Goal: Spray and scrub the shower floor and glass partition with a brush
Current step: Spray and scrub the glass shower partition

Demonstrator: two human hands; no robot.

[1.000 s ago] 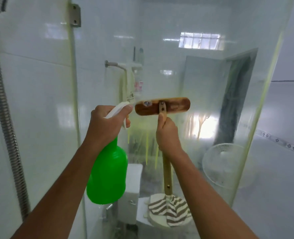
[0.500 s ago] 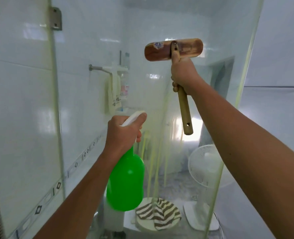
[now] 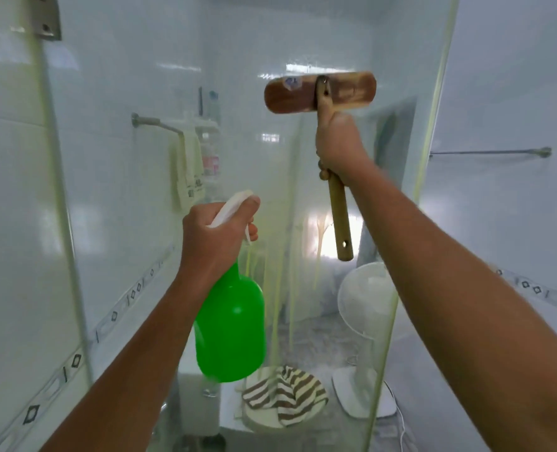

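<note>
My right hand (image 3: pixel 339 143) grips the wooden handle of a scrub brush (image 3: pixel 319 92), whose brown head is pressed flat against the glass partition (image 3: pixel 352 34) high up. My left hand (image 3: pixel 213 238) holds a green spray bottle (image 3: pixel 231 331) by its white trigger head, lower and to the left, nozzle towards the glass. Yellowish streaks of liquid run down the glass below the brush. The bristles are hidden behind the brush head.
Behind the glass I see a white toilet with a striped cloth (image 3: pixel 283 398) on its lid, a white standing fan (image 3: pixel 365 308), and a towel rail (image 3: pixel 159 123) with a hanging cloth. A metal hinge (image 3: pixel 47 19) holds the glass at the upper left. White tiled walls surround everything.
My right hand has carried the brush from mid-height up the glass to the upper area. My left hand with the bottle has dropped slightly relative to the brush.
</note>
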